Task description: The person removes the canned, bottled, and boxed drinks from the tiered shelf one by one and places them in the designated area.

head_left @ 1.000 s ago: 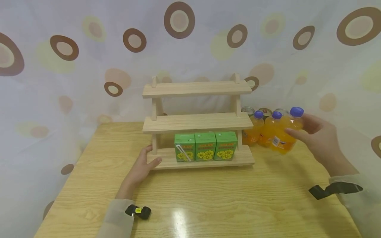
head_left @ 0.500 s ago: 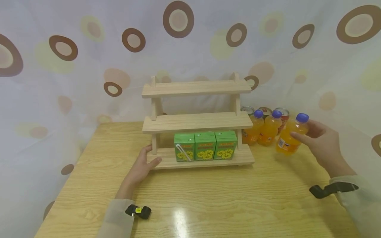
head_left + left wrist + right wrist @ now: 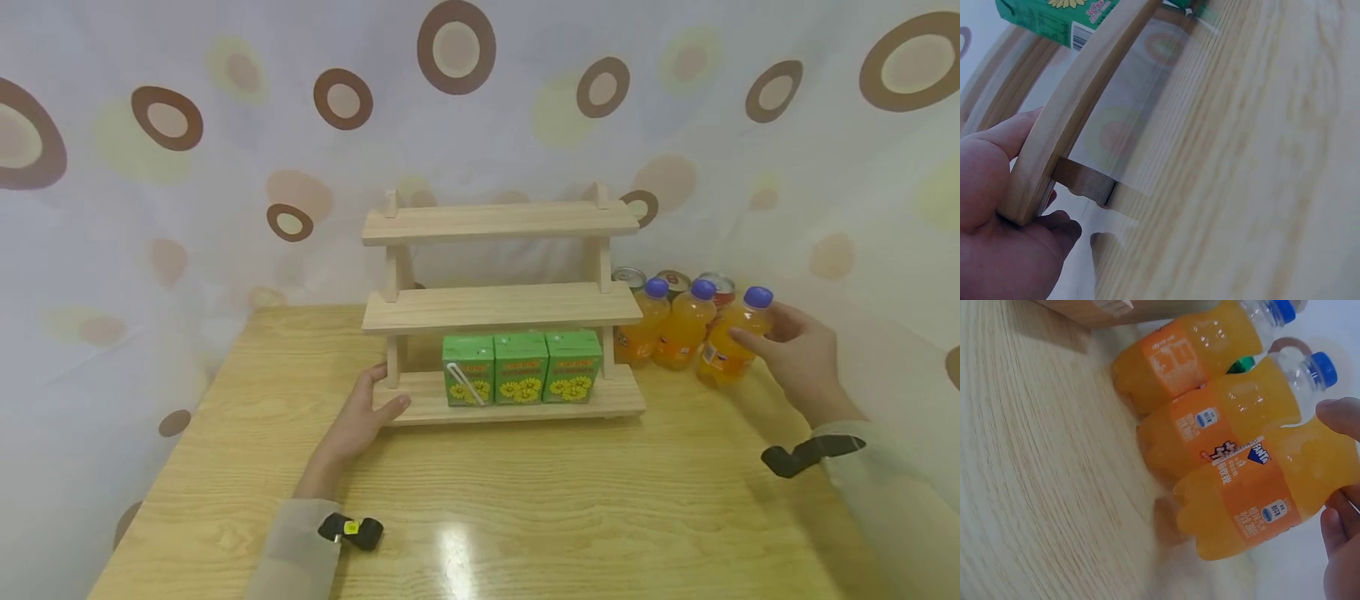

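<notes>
My left hand point(image 3: 362, 417) grips the left end of the bottom board of a three-tier wooden display shelf point(image 3: 502, 306). In the left wrist view the thumb lies over the board and fingertips show beneath it. On the bottom tier three green drink cartons point(image 3: 519, 379) stand side by side; the left one has a straw on its front. My right hand point(image 3: 804, 358) holds an orange soda bottle point(image 3: 1266, 494) by its upper part, thumb on the near side. Two similar soda bottles point(image 3: 684, 329) stand just left of it. Whether the held bottle's base touches the table cannot be told.
Several drink cans point(image 3: 716, 283) stand behind the bottles, partly hidden by them. The wood-grain table point(image 3: 525, 500) stretches in front of the shelf. A patterned cloth point(image 3: 495, 142) hangs behind and at the right.
My right hand first carried the bottle right and down, uncovering a red can behind, then brought it slightly left beside the other bottles. The left hand keeps its place on the shelf.
</notes>
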Available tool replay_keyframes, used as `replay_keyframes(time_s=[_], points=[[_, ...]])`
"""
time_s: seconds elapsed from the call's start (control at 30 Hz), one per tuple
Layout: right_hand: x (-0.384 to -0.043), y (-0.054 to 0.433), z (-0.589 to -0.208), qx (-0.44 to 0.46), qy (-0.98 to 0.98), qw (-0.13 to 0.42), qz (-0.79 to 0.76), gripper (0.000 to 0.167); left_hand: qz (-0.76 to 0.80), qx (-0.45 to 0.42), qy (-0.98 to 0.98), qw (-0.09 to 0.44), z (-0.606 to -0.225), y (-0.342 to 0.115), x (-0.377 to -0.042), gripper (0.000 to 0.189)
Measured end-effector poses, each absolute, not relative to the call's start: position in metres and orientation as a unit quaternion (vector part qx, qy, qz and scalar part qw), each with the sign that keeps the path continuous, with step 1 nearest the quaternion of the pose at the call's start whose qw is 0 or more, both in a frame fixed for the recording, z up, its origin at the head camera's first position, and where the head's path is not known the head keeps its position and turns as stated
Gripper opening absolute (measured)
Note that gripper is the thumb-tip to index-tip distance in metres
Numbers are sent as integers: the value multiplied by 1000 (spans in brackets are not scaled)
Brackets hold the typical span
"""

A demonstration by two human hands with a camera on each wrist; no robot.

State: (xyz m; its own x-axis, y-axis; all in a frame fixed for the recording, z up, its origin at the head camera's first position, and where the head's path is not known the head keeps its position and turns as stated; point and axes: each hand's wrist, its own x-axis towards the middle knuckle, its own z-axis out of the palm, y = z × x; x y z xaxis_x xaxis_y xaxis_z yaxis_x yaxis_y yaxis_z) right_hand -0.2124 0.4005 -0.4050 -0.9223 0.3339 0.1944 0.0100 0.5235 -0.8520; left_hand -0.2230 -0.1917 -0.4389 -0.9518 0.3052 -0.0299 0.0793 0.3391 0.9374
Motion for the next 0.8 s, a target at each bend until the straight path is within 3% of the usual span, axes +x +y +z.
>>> replay_keyframes(time_s=[0.43, 0.8], points=[[-228, 407, -412, -127, -859, 147, 475, 80, 566, 122, 811, 88, -469, -193, -239, 64], [-236, 408, -417, -117, -842, 131, 510, 82, 555, 109, 820, 85, -468, -196, -238, 67]])
